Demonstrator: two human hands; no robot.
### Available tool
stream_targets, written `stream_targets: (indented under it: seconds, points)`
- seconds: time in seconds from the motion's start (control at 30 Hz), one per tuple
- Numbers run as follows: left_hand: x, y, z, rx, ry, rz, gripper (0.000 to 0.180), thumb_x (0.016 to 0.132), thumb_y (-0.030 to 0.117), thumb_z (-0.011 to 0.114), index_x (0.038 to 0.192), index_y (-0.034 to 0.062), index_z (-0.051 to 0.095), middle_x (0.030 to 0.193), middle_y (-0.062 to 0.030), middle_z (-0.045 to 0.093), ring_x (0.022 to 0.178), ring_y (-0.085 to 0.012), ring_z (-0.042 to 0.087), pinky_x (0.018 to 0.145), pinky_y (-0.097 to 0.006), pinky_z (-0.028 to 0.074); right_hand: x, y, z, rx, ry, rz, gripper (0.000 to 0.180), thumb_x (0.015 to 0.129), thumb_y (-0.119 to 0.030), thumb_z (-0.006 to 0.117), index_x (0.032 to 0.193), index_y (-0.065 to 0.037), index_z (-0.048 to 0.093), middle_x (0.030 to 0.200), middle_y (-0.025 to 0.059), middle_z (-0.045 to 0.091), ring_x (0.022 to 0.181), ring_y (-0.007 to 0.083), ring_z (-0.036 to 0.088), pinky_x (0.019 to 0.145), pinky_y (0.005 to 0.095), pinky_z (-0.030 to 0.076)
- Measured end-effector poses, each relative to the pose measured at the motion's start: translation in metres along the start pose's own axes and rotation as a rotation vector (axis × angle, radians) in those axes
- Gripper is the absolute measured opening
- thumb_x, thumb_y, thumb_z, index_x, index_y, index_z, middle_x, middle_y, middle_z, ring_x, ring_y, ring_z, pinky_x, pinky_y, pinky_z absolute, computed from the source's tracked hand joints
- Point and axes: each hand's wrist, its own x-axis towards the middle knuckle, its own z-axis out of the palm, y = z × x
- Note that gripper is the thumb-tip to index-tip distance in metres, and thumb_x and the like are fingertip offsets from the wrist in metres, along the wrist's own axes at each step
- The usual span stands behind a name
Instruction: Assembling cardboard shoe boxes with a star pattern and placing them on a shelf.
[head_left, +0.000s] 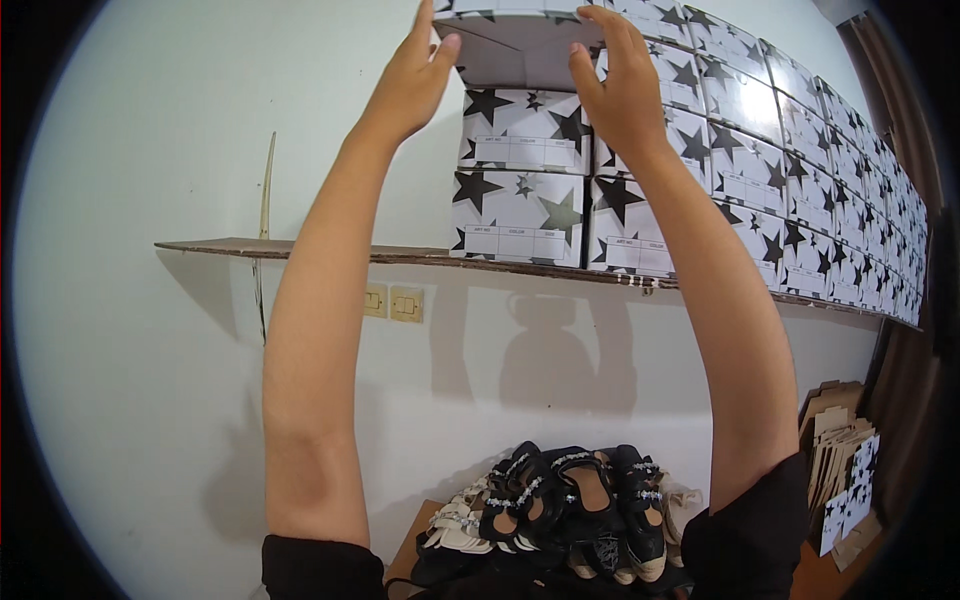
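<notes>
Both my arms reach up to a white shoebox point(500, 55) with black stars, held at the top of the view with its grey underside showing. My left hand point(412, 80) grips its left side, thumb toward the near lower edge. On the opposite side, my right hand point(625, 85) has its fingers along the top corner and its thumb near the underside. Directly below are two stacked star-print shoeboxes point(525, 130) on a wall shelf point(400, 255). Whether the held box touches the stack is hard to tell. Its upper part runs out of view.
Rows of matching shoeboxes point(745, 170) fill the shelf to the right. Under it are light switches point(406, 303) on the wall. Black and cream strapped shoes point(590, 500) lie heaped below, between my arms. Flattened cardboard point(840, 455) leans at the lower right, near a brown curtain point(905, 400).
</notes>
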Motion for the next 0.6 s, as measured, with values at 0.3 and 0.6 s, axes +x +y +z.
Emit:
stream_targets:
  seconds: [0.3, 0.6]
  points:
    - [-0.036, -0.041, 0.054, 0.647, -0.212, -0.335, 0.057, 0.093, 0.055, 0.014, 0.144, 0.0286, 0.021, 0.149, -0.015, 0.018, 0.138, -0.0351, 0.011, 0.101, -0.066, -0.008, -0.044, 0.021, 0.018, -0.655, -0.463, 0.27, 0.048, 0.089, -0.047, 0.038, 0.123, -0.016, 0.053, 0.13, 0.0069, 0.049, 0.129, 0.0288, 0.034, 0.099, 0.0702, 0.004]
    - [-0.076, -0.005, 0.014, 0.621, 0.039, 0.172, 0.047, 0.095, 0.042, 0.029, 0.136, 0.022, 0.04, 0.143, -0.0135, 0.034, 0.135, -0.0304, 0.022, 0.1, -0.063, -0.009, -0.051, -0.043, -0.03, -0.551, -0.407, 0.218, 0.048, 0.087, -0.036, 0.05, 0.128, -0.01, 0.047, 0.136, 0.0183, 0.039, 0.13, 0.0371, 0.029, 0.104, 0.06, 0.006]
